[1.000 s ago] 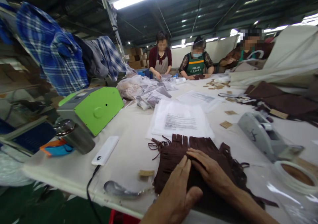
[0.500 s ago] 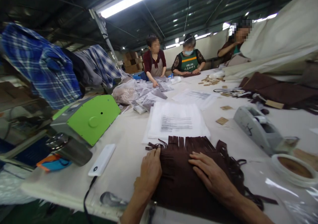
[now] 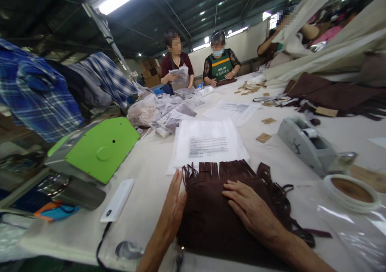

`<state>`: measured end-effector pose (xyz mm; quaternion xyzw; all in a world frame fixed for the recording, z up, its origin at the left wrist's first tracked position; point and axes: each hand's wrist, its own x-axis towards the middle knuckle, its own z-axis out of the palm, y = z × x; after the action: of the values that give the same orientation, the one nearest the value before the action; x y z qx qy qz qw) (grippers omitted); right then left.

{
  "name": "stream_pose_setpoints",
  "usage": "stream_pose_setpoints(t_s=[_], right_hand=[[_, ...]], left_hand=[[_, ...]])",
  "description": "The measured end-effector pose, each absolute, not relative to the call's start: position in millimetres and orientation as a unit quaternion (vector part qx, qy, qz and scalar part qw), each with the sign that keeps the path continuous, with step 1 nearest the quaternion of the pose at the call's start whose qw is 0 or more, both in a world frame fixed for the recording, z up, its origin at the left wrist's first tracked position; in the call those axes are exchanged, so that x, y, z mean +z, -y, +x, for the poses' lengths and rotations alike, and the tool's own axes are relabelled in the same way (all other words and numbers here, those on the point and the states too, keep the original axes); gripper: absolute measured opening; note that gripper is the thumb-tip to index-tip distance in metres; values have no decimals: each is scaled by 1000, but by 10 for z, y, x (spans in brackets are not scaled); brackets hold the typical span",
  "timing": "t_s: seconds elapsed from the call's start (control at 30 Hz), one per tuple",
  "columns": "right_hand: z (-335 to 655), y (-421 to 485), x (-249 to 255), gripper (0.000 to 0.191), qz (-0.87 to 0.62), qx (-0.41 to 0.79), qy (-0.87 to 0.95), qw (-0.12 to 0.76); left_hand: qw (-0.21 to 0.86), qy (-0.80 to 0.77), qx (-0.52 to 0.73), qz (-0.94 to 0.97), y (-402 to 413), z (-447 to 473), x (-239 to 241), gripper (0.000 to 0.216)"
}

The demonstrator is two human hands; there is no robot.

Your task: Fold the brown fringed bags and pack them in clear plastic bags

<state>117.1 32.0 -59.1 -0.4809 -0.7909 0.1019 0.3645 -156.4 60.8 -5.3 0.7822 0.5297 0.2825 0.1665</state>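
Observation:
A dark brown fringed fabric piece (image 3: 208, 217) lies folded flat on the table before me, its cut strips spread along the far edge and the right side. My left hand (image 3: 172, 201) is upright on its edge along the fabric's left side, fingers straight and together. My right hand (image 3: 249, 205) rests palm down on top, fingers stretched out and slightly apart. Just beyond the fringe is a stack of white printed plastic bags (image 3: 208, 141).
On the left stand a green-and-grey machine (image 3: 102, 153), a steel flask (image 3: 81, 193) and a white power bank (image 3: 117, 201) with a black cable. A tape dispenser (image 3: 304, 147) and a tape roll (image 3: 351, 193) are at right. Co-workers stand across the table.
My left hand has shifted from lying on the fabric's corner to standing against its left edge; the left fringe strips now point straighter outward. A co-worker has lifted a plastic-wrapped item.

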Motion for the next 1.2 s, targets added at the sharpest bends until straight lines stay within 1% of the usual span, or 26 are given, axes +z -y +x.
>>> stream_pose_setpoints(t_s=[0.07,0.17,0.2,0.27,0.37,0.5,0.6,0.67,0.7,0.77,0.83,0.9,0.97,1.03,1.1,1.17,1.2], right_hand=[[1164,-321,-597,29,-482,107,789,366],[1163,-328,-623,30,-483,110,785,373],[1164,-329,-630,30,-484,109,784,375],[1164,-329,-637,30,-484,104,784,374],[1159,-322,-629,31,-483,93,792,362],[1166,-320,-631,32,-486,84,796,351],[1196,-334,-643,33,-473,95,803,351],[1213,-347,-636,35,-462,117,807,348],[1215,-352,-625,35,-460,130,806,348],[1202,-352,-581,33,-463,170,791,362],[1181,-343,-500,28,-461,236,760,393],[1193,-332,-378,25,-458,297,723,424],[1292,-305,-225,25,-470,321,687,451],[1502,-215,-68,27,-506,316,647,475],[1794,-23,62,33,-543,326,584,507],[2101,271,132,43,-565,365,482,562],[2235,444,137,47,-568,391,422,588]], left_hand=[[103,-510,193,832,-448,-1810,-203,63],[13,-471,66,879,-229,-1878,-439,91],[-6,-471,40,881,-189,-1823,-497,98],[-28,-485,19,874,-180,-1642,-570,102],[-33,-525,37,850,-290,-1317,-597,92],[-4,-574,106,812,-387,-870,-525,76],[79,-554,172,811,-280,-557,-351,70],[144,-494,207,832,-177,-442,-203,68],[158,-463,215,845,-142,-435,-143,68],[133,-441,216,861,-138,-531,-95,73],[63,-498,209,840,-240,-711,-161,76],[47,-580,163,797,-403,-857,-293,69],[57,-590,142,793,-520,-879,-400,64],[63,-544,174,818,-496,-783,-426,62],[46,-444,210,870,-331,-626,-395,67],[2,-322,208,923,-113,-444,-381,76],[-30,-273,202,940,-17,-348,-397,76]])
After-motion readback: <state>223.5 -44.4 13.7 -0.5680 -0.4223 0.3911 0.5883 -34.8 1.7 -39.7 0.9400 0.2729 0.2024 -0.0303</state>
